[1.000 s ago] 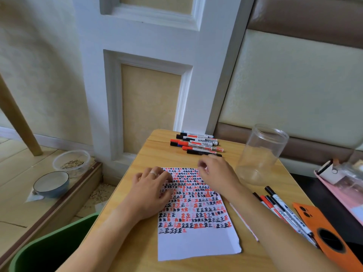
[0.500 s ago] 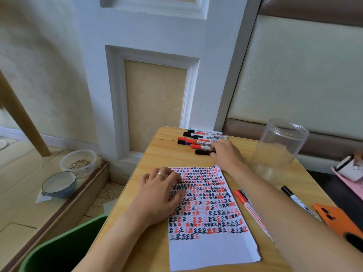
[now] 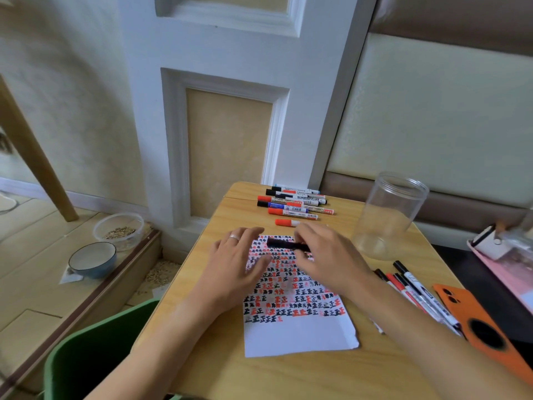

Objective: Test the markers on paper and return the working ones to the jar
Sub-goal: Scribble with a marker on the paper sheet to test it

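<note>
black marker in hand, cap not yet off

right hand (image 3: 326, 255) clenched around a black marker (image 3: 287, 244), held level just above the top edge of the paper (image 3: 300, 336). left hand (image 3: 236, 264) flat on the sheet's left side, fingers (image 3: 245, 236) spread and released, gripping nothing, a ring on one of them. fingertips close to the marker's dark end, not touching it.

paper already crowded with rows of black and red test marks, only the bottom strip blank. clear jar (image 3: 389, 215) upright at the far right of the wooden table (image 3: 282, 376), apparently empty. row of capped markers (image 3: 294, 203) lined up at the far edge, one red marker (image 3: 287, 222) apart from it, just beyond the sheet. thinner pens (image 3: 415, 293) fanned out on the right, beside an orange phone case (image 3: 484, 327).

step in hand, by the look of it: start of one test, marker picked but still capped. next move probably needs the left hand to pinch and pull the cap while the right holds the barrel, then a stroke in the blank strip, then the jar if ink shows.
</note>
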The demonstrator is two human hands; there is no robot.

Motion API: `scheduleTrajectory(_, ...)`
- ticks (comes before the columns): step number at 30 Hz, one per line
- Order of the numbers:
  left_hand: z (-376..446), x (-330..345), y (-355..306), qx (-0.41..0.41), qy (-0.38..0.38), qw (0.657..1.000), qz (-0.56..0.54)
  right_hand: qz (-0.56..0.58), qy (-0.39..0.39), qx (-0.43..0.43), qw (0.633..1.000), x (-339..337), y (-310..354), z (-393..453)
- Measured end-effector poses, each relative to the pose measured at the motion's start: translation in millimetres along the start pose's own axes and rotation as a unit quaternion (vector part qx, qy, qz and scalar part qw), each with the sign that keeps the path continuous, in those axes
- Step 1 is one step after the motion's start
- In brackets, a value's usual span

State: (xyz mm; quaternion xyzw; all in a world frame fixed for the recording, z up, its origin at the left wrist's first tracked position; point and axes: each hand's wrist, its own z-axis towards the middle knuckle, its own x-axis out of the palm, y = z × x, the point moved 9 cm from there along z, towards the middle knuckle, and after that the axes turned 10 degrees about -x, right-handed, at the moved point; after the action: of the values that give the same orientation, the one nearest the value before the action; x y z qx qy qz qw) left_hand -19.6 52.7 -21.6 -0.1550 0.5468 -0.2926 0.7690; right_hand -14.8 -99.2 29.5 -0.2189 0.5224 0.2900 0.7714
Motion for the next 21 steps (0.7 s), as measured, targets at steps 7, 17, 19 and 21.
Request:
scheduleTrajectory(7, -37.6, 17.0, -35.8, 0.068, 0.082, 0.994, -0.026, 0.048, -0.015, -0.002, 0.999, -15.0, 40.1, -53.9)
scheduleTrajectory(17, -60.3, 23.8, -49.4, 0.031, 0.186, 0.959, -0.210, -0.014, -0.057, 0.010, 0.998, -0.7, 62.8, -86.3)
scheduleTrajectory(19, -58.7, 23.4, -47.4, 0.023, 0.172, 0.962, -0.210, -0.021, -0.060, 0.009, 0.998, -2.1, 67.5, -85.3)
scheduleTrajectory(21, -58.6, 23.8, -46.3, 0.024, 0.158, 0.968, -0.195, -0.022, -0.063, 0.006, 0.998, -2.5, 69.0, -83.7)
